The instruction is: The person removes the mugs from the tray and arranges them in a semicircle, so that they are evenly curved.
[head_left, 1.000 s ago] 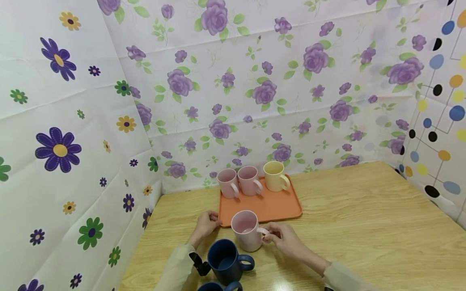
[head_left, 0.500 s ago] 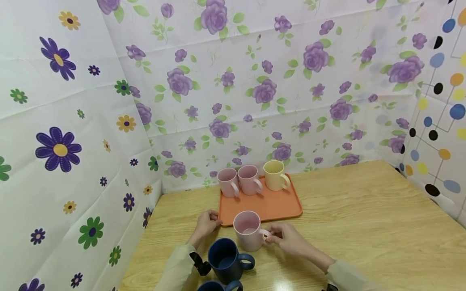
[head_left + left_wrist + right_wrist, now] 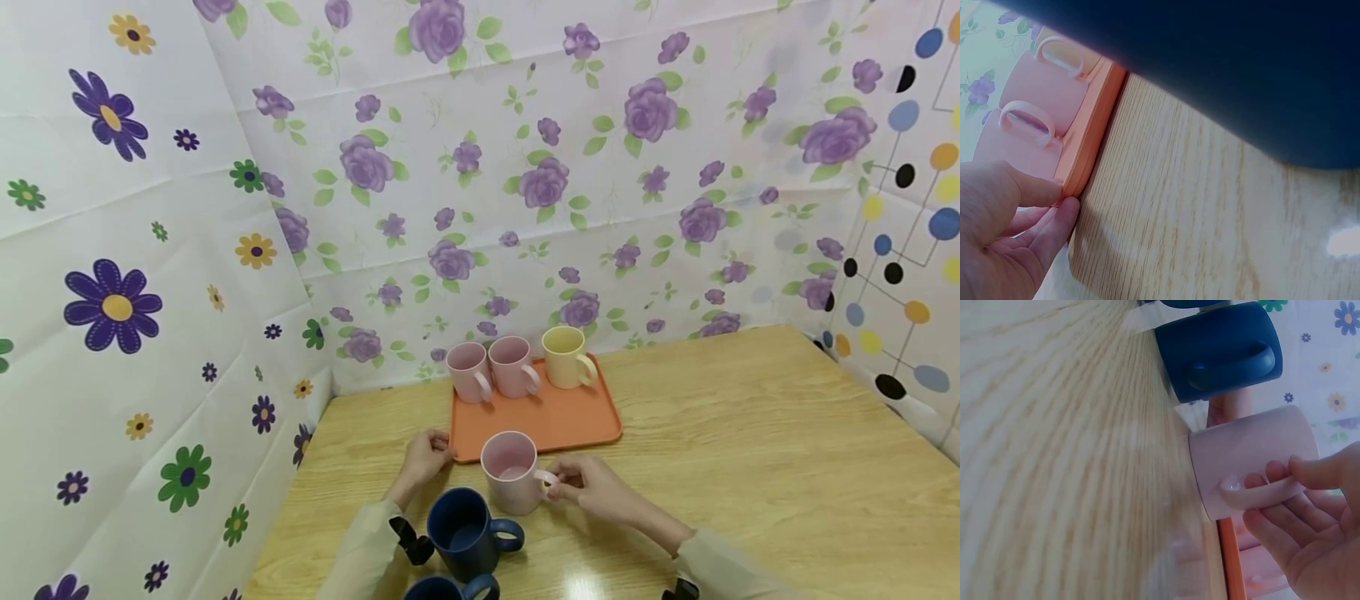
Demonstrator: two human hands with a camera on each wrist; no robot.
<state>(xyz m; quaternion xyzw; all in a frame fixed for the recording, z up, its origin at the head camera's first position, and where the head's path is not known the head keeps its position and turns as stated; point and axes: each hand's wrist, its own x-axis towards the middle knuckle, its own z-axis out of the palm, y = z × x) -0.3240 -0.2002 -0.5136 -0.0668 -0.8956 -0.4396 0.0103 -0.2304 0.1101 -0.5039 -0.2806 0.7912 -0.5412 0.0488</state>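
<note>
My right hand (image 3: pixel 592 487) pinches the handle of a pink mug (image 3: pixel 512 475), which stands upright on the table just in front of the orange tray (image 3: pixel 536 421). In the right wrist view the thumb lies on top of that handle and the fingers curl through it. My left hand (image 3: pixel 423 462) pinches the tray's near left corner between thumb and fingers, as the left wrist view shows. On the tray stand two more pink mugs, one at the left (image 3: pixel 468 375) and one beside it (image 3: pixel 513 368), with a yellow mug (image 3: pixel 566 358) at the right.
A dark blue mug (image 3: pixel 461 533) stands near my left wrist, handle to the right, and hides much of the left wrist view. Another blue mug (image 3: pixel 438 588) is cut off by the bottom edge. Patterned cloths (image 3: pixel 450 208) rise behind the wooden table (image 3: pixel 712 417) and at its sides.
The right hand has shifted the pink mug slightly to the right, and it has stayed there for the last half second. The left hand keeps its hold on the tray corner.
</note>
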